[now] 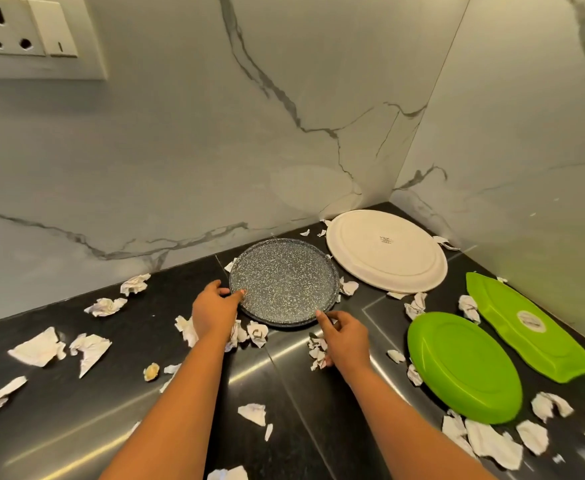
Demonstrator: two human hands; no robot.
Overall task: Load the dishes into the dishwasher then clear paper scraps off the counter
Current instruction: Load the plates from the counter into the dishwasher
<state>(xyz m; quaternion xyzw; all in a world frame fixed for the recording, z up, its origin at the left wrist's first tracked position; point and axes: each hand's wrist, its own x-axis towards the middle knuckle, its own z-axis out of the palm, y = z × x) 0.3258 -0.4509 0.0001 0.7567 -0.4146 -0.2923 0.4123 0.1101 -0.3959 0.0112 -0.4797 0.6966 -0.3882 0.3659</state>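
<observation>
A dark speckled round plate [284, 285] lies on the black counter [76, 427] near the back wall. My left hand [215, 310] grips its left rim, thumb on top. My right hand [343, 336] touches its front rim with the fingertips; whether it grips is unclear. A white plate [386, 251] lies upside down in the corner. A round green plate [464, 367] and a long green tray [526, 327] lie upside down at the right. Torn and crumpled paper scraps [38, 348] are scattered all over the counter.
Marble walls [180, 150] meet in a corner behind the white plate. A wall socket with a switch [31, 32] is at the upper left. Paper scraps [492, 441] pile thickly at the near right.
</observation>
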